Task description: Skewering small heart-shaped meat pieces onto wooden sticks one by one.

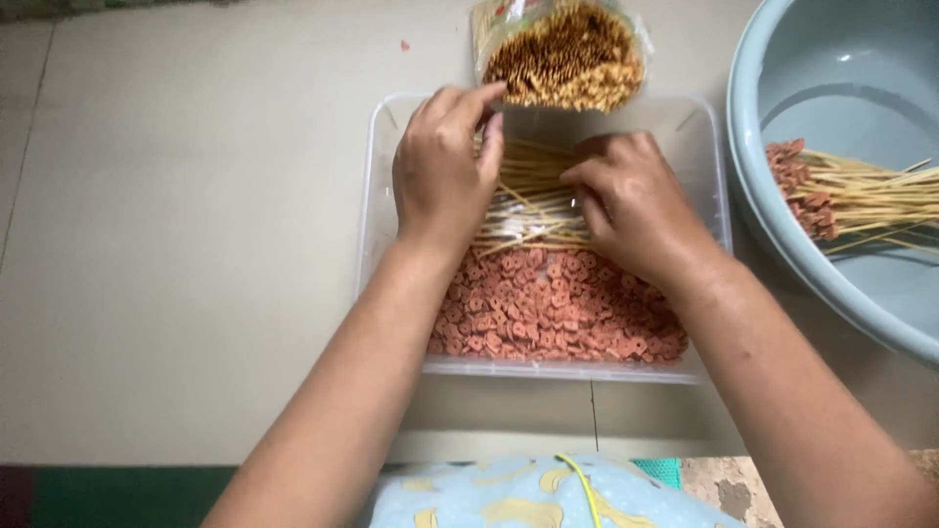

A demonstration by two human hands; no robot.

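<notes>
Bamboo skewers [533, 200]: lying loose and criss-crossed in the far half of a clear plastic tray [548, 369], just beyond a bed of pink ring-shaped sausage slices [548, 308] filling the near half. Likely handling as very light, thin and stiff, though snapping easily if bent; smooth enough to be rolling and sliding over one another, with pointed ends calling for care. Best taken one at a time by the bare shaft towards the blunt end, pinched between thumb and forefinger.

Left hand [445, 166] hovering over the left end of the heap, grip drawn together with thumb and forefinger tips meeting at the far side; not possible to tell whether pinching a stick. Right hand [636, 200] resting on the right end of the heap, grip curling down into the sticks, fingertips hidden, so not possible to tell whether closing on anything.

Beyond the tray, an opened bag of fresh skewers [567, 54] showing its ends. To the right, a grey-blue basin [782, 59] holding loaded skewers [861, 196], slices bunched at one end, probably soft, slightly greasy and tearing if forced.
</notes>
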